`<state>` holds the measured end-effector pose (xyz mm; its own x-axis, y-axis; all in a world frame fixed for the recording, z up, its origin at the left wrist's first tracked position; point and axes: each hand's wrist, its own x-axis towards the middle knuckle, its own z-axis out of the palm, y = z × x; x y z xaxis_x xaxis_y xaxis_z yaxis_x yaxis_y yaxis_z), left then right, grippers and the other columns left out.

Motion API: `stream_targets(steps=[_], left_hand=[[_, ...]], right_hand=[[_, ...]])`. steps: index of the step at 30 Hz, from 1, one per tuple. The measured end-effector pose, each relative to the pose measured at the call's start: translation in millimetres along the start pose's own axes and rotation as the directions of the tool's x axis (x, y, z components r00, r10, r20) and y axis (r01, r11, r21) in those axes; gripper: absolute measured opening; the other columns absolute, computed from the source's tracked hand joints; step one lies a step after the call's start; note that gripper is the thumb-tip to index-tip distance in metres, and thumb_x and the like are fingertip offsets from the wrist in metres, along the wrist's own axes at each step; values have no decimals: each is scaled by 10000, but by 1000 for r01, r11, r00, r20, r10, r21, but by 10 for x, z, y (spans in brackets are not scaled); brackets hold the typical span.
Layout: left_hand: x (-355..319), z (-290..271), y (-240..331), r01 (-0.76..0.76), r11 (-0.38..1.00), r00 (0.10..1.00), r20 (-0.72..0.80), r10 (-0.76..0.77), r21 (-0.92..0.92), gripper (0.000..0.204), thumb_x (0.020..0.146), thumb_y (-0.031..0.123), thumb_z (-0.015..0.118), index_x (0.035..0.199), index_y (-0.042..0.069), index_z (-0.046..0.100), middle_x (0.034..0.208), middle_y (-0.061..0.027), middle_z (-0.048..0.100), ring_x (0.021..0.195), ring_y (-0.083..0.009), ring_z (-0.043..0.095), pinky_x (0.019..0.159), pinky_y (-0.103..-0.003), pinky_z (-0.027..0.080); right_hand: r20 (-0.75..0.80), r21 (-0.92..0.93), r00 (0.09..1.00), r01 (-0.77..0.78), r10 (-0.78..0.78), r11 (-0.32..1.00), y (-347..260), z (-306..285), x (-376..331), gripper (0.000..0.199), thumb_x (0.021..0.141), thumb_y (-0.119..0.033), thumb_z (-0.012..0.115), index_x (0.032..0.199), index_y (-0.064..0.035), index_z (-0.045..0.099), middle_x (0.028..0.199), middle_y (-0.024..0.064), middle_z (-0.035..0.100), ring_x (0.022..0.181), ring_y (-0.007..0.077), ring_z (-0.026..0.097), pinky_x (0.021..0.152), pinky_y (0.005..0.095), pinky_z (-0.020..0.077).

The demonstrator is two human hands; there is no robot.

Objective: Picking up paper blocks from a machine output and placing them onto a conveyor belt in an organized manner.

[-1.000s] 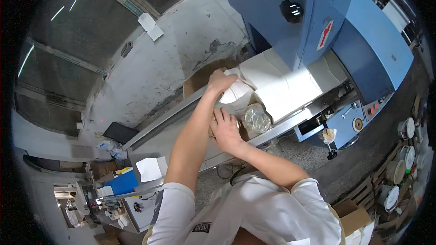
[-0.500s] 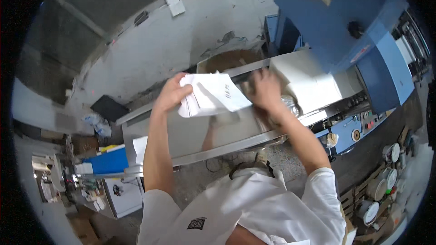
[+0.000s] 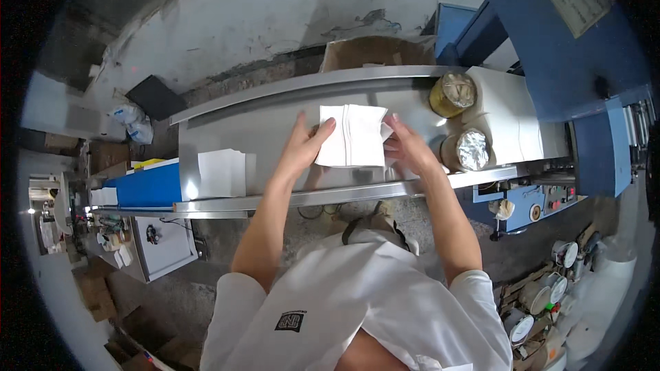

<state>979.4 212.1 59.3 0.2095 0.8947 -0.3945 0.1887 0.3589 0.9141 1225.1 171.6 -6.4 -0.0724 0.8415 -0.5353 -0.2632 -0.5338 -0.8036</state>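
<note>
A stack of white paper sheets is held above the metal tabletop, in front of my body. On its left edge is my left hand, closed with the thumb over the top and the fingers partly hidden behind. My right hand grips the right edge, where a few sheet corners stick out beside the thumb and fingers. Farther left, another pile of white paper lies on the metal table, beside a long blue piece.
Two foil-topped cans stand at the table's right end, by a blue machine with a control panel. Raised metal rims run along the table. Behind it sits an open cardboard box. Several lidded buckets stand at lower right.
My right hand has come left from beside the cans to the stack's right edge. The stack, earlier tilted and fanned in my left hand alone, is now squarer and between both hands.
</note>
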Motion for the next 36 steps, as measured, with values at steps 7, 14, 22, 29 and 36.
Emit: stream_targets(steps=[7,14,22,29,36], left_hand=[[-22,-36,-319,-17,1000,996,83,16,7,483,917,366,669,1152,-50,603,948,-133,684,809,-147,639,647,-255,497],[-71,1,-251,-71,997,995,73,70,6,417,932,317,650,1102,-62,613,907,-105,688,720,-137,628,594,-289,489],[-100,202,-167,-124,952,991,-13,133,280,325,925,225,574,1064,-65,619,811,-203,682,743,-268,677,683,-365,514],[-102,359,45,-157,820,977,-34,209,550,288,903,169,514,1000,-89,599,852,-299,655,828,-434,664,760,-483,508],[67,153,-222,-191,895,976,-14,215,404,295,920,173,530,1034,-89,603,742,-195,668,698,-268,674,631,-397,521]], right_hand=[[-33,-117,998,57,-61,991,-58,301,-257,883,937,-618,498,1503,12,247,1406,251,450,1264,300,489,1014,403,422],[-52,-249,987,132,-150,959,-138,417,-332,923,928,-490,622,1501,78,174,1288,258,542,1184,272,542,984,333,433],[-9,-394,874,443,-485,805,12,553,-258,1025,858,-394,741,1485,112,108,1292,253,537,1180,264,547,998,339,433],[-10,-492,911,355,-413,795,-48,518,-293,1142,785,-360,798,1474,136,35,1351,309,493,1266,330,510,1051,348,396],[-52,-485,894,366,-444,794,-27,412,-282,1042,804,-237,721,1478,131,16,1329,321,512,1211,357,557,1019,354,426]])
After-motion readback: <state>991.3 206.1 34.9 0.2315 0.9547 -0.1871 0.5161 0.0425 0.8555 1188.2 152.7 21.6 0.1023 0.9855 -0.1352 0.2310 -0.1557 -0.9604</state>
